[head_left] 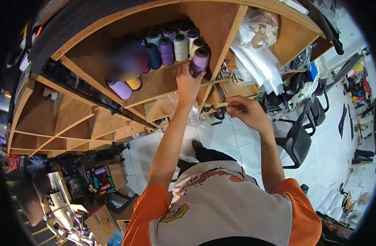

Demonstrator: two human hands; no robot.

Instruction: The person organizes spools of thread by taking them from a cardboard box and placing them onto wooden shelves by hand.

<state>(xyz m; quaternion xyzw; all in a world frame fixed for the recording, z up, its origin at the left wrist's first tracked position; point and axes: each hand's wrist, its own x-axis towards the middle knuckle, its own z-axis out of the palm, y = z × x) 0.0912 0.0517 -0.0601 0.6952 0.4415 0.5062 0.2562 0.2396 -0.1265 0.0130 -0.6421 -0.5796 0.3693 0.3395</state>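
Note:
Thread spools stand in rows in an upper compartment of a wooden shelf [155, 85]. My left hand [189, 84] reaches up to the compartment's front edge, its fingertips at the base of a purple spool [200, 60] at the right end. Beside that spool are a white spool [181, 48], another purple spool [166, 52] and a dark blue spool [153, 56]. A lilac spool [120, 89] leans at the left, near a yellow one [134, 83]. My right hand [246, 112] hangs in front of a small lower compartment, fingers curled, thumb and fingertips close together; anything between them is too small to make out.
Plastic bags [259, 61] fill the compartment at the right. A black chair [296, 143] stands on the white tiled floor at the right. At the lower left are a sewing machine [59, 205] and a cardboard box [116, 174] beside more spools.

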